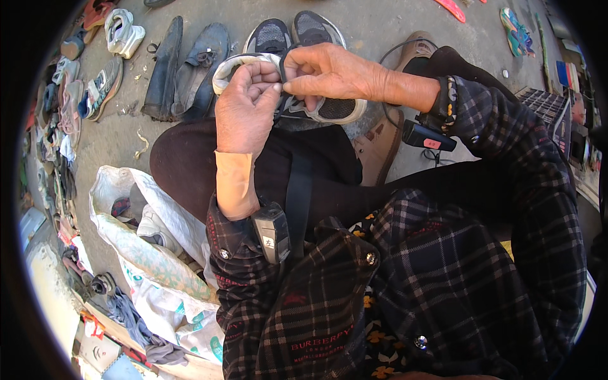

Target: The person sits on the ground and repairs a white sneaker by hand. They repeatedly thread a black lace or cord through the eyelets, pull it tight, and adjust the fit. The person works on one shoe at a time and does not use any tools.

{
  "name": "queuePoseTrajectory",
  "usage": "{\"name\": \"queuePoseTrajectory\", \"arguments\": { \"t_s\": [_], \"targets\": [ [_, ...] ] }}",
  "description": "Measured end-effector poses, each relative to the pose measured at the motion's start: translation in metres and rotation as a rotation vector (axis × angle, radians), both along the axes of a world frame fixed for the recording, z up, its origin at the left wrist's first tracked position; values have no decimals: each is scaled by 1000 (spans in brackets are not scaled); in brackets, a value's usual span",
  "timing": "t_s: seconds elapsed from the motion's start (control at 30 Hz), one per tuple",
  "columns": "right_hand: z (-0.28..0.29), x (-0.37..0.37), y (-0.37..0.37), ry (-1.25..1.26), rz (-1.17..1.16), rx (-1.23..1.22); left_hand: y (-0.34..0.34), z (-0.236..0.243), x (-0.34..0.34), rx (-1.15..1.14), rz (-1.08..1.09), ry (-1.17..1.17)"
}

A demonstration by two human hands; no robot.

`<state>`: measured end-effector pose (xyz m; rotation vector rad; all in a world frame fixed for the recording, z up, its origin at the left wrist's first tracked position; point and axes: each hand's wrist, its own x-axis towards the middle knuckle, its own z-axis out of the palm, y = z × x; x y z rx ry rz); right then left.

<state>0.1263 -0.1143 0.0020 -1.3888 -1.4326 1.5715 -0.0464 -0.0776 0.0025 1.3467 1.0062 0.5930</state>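
"What are the two hands gripping?"

"The left hand (247,107) has thumb and curled fingers clamped on a curved, cream-rimmed fabric shoe opening (234,65). The right hand (335,71) pinches a narrow black fabric edge (283,65) beside it."

"Where is that opening?"

"Just in front of a pair of grey mesh sneakers with white soles (269,38). Below the right hand shows a black mesh toe (339,109); whether they're joined, I can't tell."
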Motion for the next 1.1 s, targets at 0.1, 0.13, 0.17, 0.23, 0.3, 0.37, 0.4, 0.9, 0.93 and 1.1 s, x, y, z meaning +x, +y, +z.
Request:
{"name": "queuePoseTrajectory", "arguments": {
  "t_s": [0.1,0.13,0.17,0.23,0.3,0.37,0.4,0.9,0.93,1.1],
  "targets": [
    [3,-4,1,-124,42,60,-1,0,-2,3,10,5],
    [5,-5,2,-167,47,93,1,0,-2,12,6,12],
    [6,-5,3,-202,56,123,1,-1,-2,25,1,19],
    [7,-6,5,-139,23,58,1,-1,-3,30,5,26],
    [6,-6,5,-41,-40,-25,-2,-2,-4,46,-12,-2],
    [3,-6,5,65,-140,-126,-6,-2,-6,73,-46,-55],
    [2,-5,4,91,-143,-116,-7,-3,-6,159,-64,1],
    [1,18,11,197,-1,-148,-5,-12,-7,514,-26,218],
    [1,20,13,184,19,-157,-5,-11,-8,540,-36,219],
    [10,24,18,14,67,-229,-5,-5,-8,619,-41,256]
  ]
}}
